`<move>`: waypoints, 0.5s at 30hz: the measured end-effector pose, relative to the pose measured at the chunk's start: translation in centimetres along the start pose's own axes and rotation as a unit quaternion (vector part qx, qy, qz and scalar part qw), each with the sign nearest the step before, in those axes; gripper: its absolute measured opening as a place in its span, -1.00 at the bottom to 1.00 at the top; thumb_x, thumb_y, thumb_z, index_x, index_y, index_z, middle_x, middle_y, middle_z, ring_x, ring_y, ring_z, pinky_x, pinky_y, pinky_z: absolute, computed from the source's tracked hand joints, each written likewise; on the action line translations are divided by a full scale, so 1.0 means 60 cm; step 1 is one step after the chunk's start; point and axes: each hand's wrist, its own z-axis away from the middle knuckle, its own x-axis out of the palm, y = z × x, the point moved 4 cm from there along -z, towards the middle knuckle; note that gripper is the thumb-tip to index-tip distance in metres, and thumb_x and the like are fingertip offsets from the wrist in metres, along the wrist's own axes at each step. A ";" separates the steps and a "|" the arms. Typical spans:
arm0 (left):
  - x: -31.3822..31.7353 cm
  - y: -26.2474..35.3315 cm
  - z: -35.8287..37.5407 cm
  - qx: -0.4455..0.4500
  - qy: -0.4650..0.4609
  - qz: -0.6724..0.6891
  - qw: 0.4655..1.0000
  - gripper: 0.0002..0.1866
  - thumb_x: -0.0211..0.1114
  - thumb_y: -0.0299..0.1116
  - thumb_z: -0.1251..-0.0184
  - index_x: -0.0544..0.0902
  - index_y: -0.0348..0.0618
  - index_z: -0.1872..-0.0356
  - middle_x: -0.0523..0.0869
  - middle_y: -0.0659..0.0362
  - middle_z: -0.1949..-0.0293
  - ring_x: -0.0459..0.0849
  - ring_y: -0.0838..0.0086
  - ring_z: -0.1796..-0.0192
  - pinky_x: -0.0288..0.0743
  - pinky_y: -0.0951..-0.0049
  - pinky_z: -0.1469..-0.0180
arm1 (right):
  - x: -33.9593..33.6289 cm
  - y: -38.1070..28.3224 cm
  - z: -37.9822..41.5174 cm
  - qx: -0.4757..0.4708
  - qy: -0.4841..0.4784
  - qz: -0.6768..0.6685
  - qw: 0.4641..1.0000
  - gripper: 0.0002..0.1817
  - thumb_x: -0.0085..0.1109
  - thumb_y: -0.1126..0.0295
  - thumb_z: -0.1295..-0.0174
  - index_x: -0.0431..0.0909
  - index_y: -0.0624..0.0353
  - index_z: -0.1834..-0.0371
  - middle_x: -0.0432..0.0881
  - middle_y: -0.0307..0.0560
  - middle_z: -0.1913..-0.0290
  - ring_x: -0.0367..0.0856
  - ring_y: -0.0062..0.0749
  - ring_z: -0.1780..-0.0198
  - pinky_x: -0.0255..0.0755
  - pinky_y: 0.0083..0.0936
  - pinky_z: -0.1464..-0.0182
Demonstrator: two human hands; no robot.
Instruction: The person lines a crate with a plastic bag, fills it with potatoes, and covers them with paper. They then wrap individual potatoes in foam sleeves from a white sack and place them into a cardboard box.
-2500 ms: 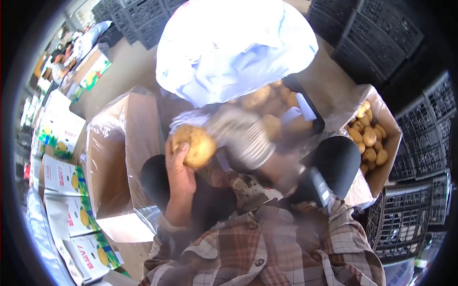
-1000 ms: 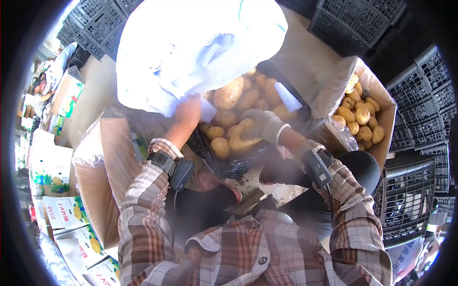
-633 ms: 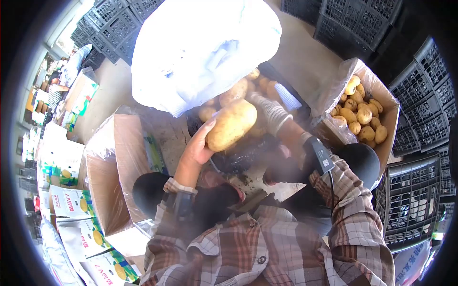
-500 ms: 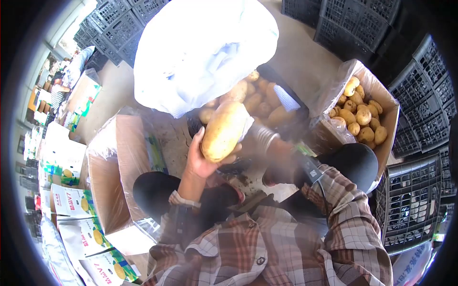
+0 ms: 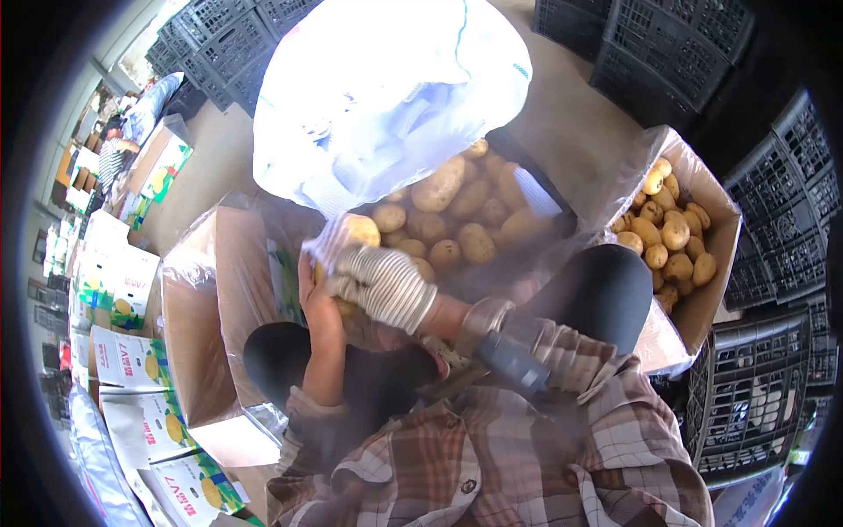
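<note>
A large potato (image 5: 361, 230) is in my bare left hand (image 5: 322, 309), whose fingers curl around it from below and the left. My right hand (image 5: 383, 285), in a striped knitted glove, is closed over the potato's front and covers much of it. White foam netting (image 5: 328, 243) shows at the potato's upper left, by the gloved fingers; my right hand appears to grip it, slightly blurred. Just beyond lie many loose potatoes (image 5: 443, 255) in a dark crate. A big white bag (image 5: 386, 97) with white netting inside leans over that crate.
An open cardboard box (image 5: 195, 351) with a plastic liner stands at my left. On my right is a lined box (image 5: 716, 290) of smaller potatoes. Black crates (image 5: 755, 386) are stacked around, printed cartons (image 5: 158, 430) line the far left, and another person (image 5: 112, 158) is behind them.
The potato and my left hand have moved left and slightly down. My right hand has come across from the right onto the potato, and the netting now shows at its left side.
</note>
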 end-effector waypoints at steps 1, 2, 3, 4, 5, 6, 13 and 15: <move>-0.008 -0.008 -0.009 0.001 0.005 0.000 1.000 -0.44 0.06 -0.42 -0.19 0.20 -0.15 -0.26 0.42 0.06 -0.10 0.50 0.32 -0.06 0.46 0.38 0.01 | 0.013 0.001 -0.005 0.012 -0.067 0.016 0.998 -0.70 0.03 0.13 -0.14 0.55 0.08 0.21 0.59 0.10 0.30 0.57 0.00 0.24 0.46 -0.25 0.20; -0.023 -0.023 -0.013 -0.047 0.061 0.020 0.997 -0.47 0.04 -0.42 -0.20 0.22 -0.15 -0.24 0.42 0.06 -0.09 0.50 0.31 -0.06 0.46 0.36 0.01 | 0.015 0.020 -0.008 0.059 -0.187 0.093 0.976 -0.66 -0.01 0.08 -0.15 0.56 0.09 0.22 0.60 0.10 0.31 0.59 -0.03 0.23 0.45 -0.24 0.17; -0.039 -0.038 -0.016 -0.096 0.115 0.039 0.988 -0.49 0.02 -0.42 -0.21 0.23 -0.15 -0.22 0.42 0.05 -0.08 0.50 0.29 -0.06 0.46 0.34 0.00 | -0.014 0.019 -0.023 0.089 -0.250 0.167 0.949 -0.60 -0.02 0.06 -0.14 0.56 0.17 0.24 0.60 0.11 0.32 0.60 -0.03 0.23 0.45 -0.22 0.16; -0.059 -0.058 -0.026 -0.112 0.145 0.051 0.982 -0.52 0.05 -0.39 -0.19 0.25 -0.11 -0.18 0.45 0.06 -0.02 0.52 0.26 -0.01 0.47 0.24 0.01 | -0.055 0.023 -0.042 0.164 -0.255 0.259 0.917 -0.62 -0.02 0.09 -0.14 0.57 0.18 0.25 0.61 0.09 0.31 0.62 -0.08 0.23 0.46 -0.22 0.16; -0.063 -0.069 -0.036 -0.115 0.148 0.051 0.981 -0.52 0.05 -0.39 -0.19 0.25 -0.11 -0.18 0.45 0.06 -0.02 0.52 0.26 -0.01 0.47 0.24 0.01 | -0.079 0.080 -0.038 0.119 -0.233 0.323 0.910 -0.63 0.00 0.09 -0.11 0.60 0.13 0.24 0.63 0.05 0.26 0.63 -0.17 0.17 0.47 -0.25 0.15; -0.071 -0.085 -0.040 -0.184 0.220 0.046 0.957 -0.51 0.08 -0.36 -0.17 0.26 -0.08 -0.16 0.45 0.06 0.00 0.53 0.25 0.02 0.47 0.15 0.05 | -0.121 0.135 -0.041 0.213 -0.242 0.329 0.887 -0.63 0.10 0.11 -0.03 0.61 0.14 0.22 0.63 -0.02 0.20 0.62 -0.23 0.12 0.47 -0.31 0.12; -0.154 -0.294 -0.068 -0.414 0.131 0.085 0.897 -0.61 0.13 -0.34 -0.15 0.40 -0.12 -0.04 0.54 0.05 0.14 0.56 0.25 0.10 0.48 0.05 0.16 | -0.281 0.306 -0.012 0.514 -0.312 0.515 0.611 -0.52 0.19 0.27 -0.06 0.45 0.09 -0.10 0.61 -0.15 0.04 0.61 -0.35 0.07 0.57 -0.30 0.23; -0.129 -0.286 -0.079 -0.417 0.121 0.108 0.894 -0.65 0.13 -0.36 -0.18 0.45 -0.16 -0.01 0.56 0.07 0.15 0.57 0.28 0.12 0.48 0.15 0.14 | -0.287 0.405 -0.014 0.456 -0.350 0.504 0.645 -0.60 0.17 0.31 -0.09 0.50 0.11 -0.04 0.62 -0.17 0.06 0.63 -0.34 0.11 0.56 -0.26 0.23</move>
